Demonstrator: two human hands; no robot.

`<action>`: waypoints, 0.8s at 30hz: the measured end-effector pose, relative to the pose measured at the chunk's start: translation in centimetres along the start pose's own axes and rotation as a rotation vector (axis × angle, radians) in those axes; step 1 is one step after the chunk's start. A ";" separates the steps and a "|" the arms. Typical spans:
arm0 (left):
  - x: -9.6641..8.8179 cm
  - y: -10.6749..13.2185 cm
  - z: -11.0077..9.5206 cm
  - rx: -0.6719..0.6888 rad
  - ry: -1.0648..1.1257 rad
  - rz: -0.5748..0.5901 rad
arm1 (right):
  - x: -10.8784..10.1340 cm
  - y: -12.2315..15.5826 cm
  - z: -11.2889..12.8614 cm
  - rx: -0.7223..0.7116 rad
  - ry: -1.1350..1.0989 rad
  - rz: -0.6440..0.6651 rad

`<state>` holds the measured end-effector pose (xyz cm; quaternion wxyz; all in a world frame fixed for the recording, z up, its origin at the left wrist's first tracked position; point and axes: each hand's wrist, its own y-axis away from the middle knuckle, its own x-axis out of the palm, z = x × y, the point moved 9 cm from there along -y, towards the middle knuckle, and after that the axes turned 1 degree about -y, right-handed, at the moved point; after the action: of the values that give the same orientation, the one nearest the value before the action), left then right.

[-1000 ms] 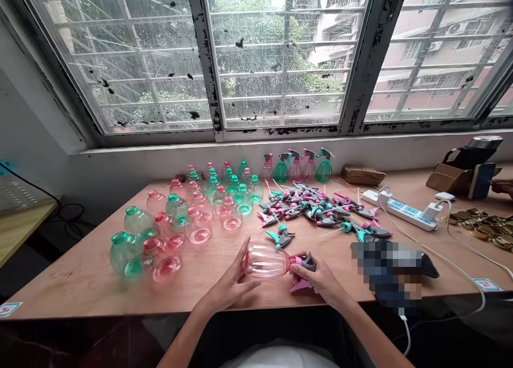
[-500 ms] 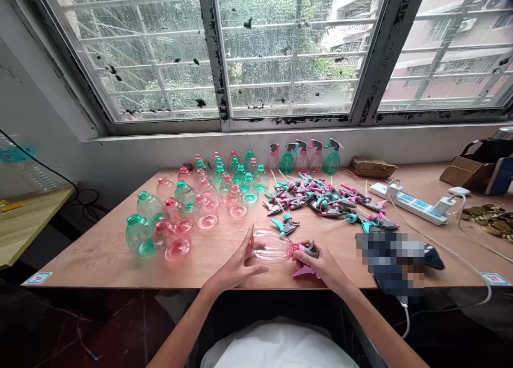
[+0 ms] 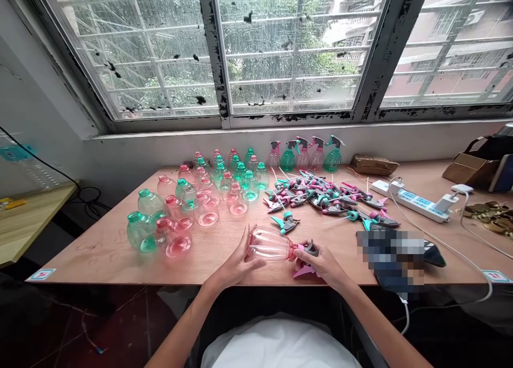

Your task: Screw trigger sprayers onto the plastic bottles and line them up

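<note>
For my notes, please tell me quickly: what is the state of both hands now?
Left hand: open, cupped at the base of the pink bottle.
Right hand: closed, holding the spray head at the bottle's neck.

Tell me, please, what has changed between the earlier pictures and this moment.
The left hand has closed slightly, its thumb nearer the clear pink bottle. The view has shifted, so the table sits higher and farther right. Nothing was newly grasped or released: the right hand keeps its grip on the pink-and-grey trigger sprayer at the bottle's neck. The standing bottles and sprayer pile stayed put.
</note>
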<state>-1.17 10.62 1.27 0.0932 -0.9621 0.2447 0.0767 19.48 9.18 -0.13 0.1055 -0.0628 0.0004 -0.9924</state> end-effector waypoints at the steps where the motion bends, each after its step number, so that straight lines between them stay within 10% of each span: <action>1: -0.1 0.0 -0.1 0.003 -0.011 -0.005 | 0.0 0.0 0.1 0.002 -0.004 0.002; 24: 0.5 1.0 -3.5 0.260 -0.334 -0.018 | 0.4 1.1 -0.2 0.058 -0.078 0.030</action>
<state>-0.86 8.76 4.39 0.2563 -0.9181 0.2250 0.2019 19.34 8.06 -0.29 0.1221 -0.0980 -0.0318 -0.9871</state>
